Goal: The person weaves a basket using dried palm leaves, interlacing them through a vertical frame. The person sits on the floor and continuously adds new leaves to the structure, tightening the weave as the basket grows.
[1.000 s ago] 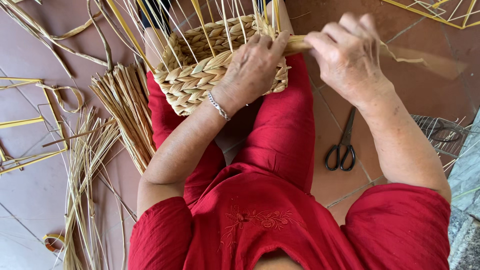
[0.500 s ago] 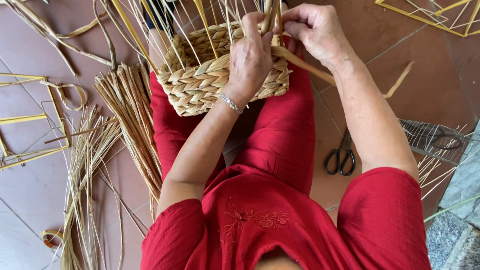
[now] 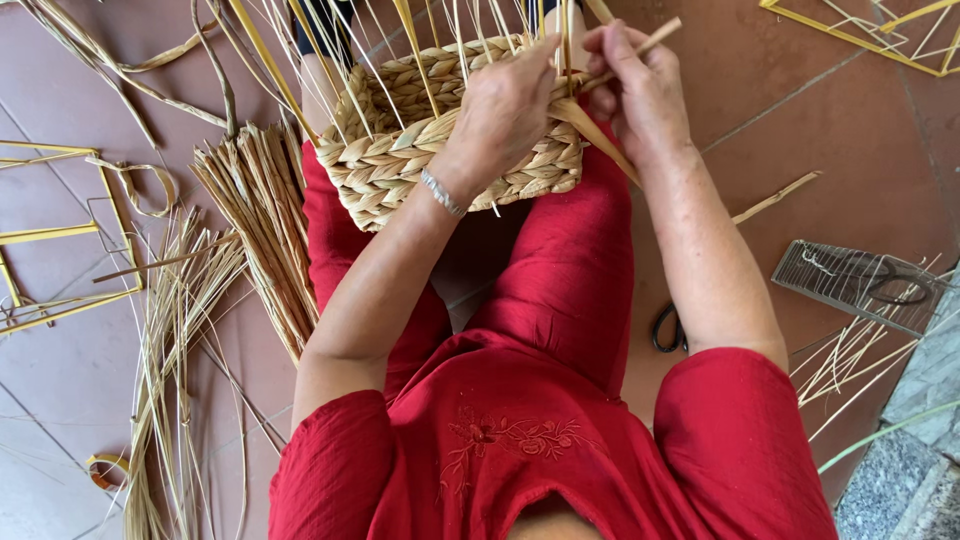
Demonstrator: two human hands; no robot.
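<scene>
A half-woven straw basket (image 3: 400,160) rests on my lap, thin upright stakes sticking out of its rim. My left hand (image 3: 505,110) lies over the basket's near right rim and presses the weave down. Just right of it, my right hand (image 3: 640,85) pinches a flat straw strand (image 3: 600,130) at the rim; the strand's loose end slants down to the right over my red trouser leg. Both hands are close together at the basket's right corner.
A bundle of cut straw (image 3: 262,225) and loose long stalks (image 3: 170,350) lie on the tiled floor at the left, beside yellow wire frames (image 3: 40,235). Black scissors (image 3: 668,328) show partly behind my right arm. A wire grid (image 3: 850,280) lies at the right.
My right hand has drawn in from the right to the basket rim, pulling the straw strand tight against the weave. My left hand stays pressed on the rim.
</scene>
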